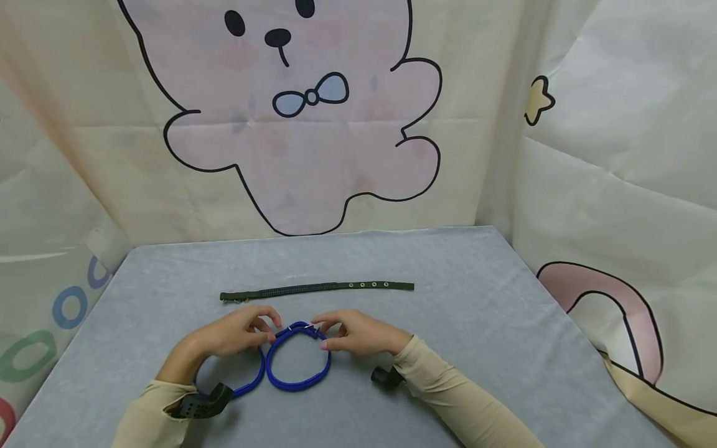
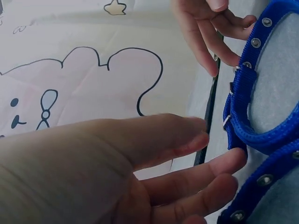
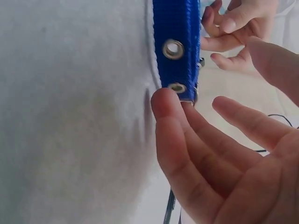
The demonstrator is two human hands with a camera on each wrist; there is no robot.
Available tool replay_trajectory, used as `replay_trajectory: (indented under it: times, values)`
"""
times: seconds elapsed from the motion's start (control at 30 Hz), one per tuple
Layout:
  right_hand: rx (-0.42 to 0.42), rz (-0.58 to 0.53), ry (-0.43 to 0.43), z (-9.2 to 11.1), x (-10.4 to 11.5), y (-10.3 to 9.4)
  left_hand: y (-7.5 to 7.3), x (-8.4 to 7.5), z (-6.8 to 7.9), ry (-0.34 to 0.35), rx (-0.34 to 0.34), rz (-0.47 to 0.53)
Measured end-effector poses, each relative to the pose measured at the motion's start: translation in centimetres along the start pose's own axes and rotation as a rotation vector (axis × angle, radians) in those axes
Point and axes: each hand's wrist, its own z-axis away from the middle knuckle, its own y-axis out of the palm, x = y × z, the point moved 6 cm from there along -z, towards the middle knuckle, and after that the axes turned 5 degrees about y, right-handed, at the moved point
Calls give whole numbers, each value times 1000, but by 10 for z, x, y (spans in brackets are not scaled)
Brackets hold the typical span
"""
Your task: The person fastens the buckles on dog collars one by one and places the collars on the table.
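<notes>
A blue collar (image 1: 298, 386) with metal eyelets and a buckle forms a round loop on the table, its buckle side facing away. My left hand (image 1: 238, 330) is at the loop's upper left; in the left wrist view a fingertip (image 2: 236, 158) touches the blue band while the thumb stays apart. At the upper right is my right hand (image 1: 358, 331), and in the right wrist view its fingertips (image 3: 167, 102) touch the band near an eyelet, thumb raised away. A second blue collar (image 1: 248, 387) lies curved to the left, partly hidden behind my left hand and wrist.
Beyond the hands, a dark green collar (image 1: 313, 288) with eyelets lies stretched out sideways. A grey cloth covers the table (image 1: 476, 311). Printed cloth walls (image 1: 358, 155) stand at the back and both sides. Each wrist wears a black camera (image 1: 204, 403).
</notes>
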Motion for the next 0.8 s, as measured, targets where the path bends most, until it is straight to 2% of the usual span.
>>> replay_trajectory:
  times: [0.17,0.37,0.63,0.8]
  values:
    - [-24,-10,-27,1,0,-8,-7,-6,3,-15,-80,-56]
    - [-68,2,-61,4,0,-20,-18,-15,7,19,-192,-84]
    - [-131,-29,-100,9,-5,-41,-37,-22,14,48,-424,-106]
    - [-195,-16,-75,14,-12,-55,-49,-17,22,67,-569,-97]
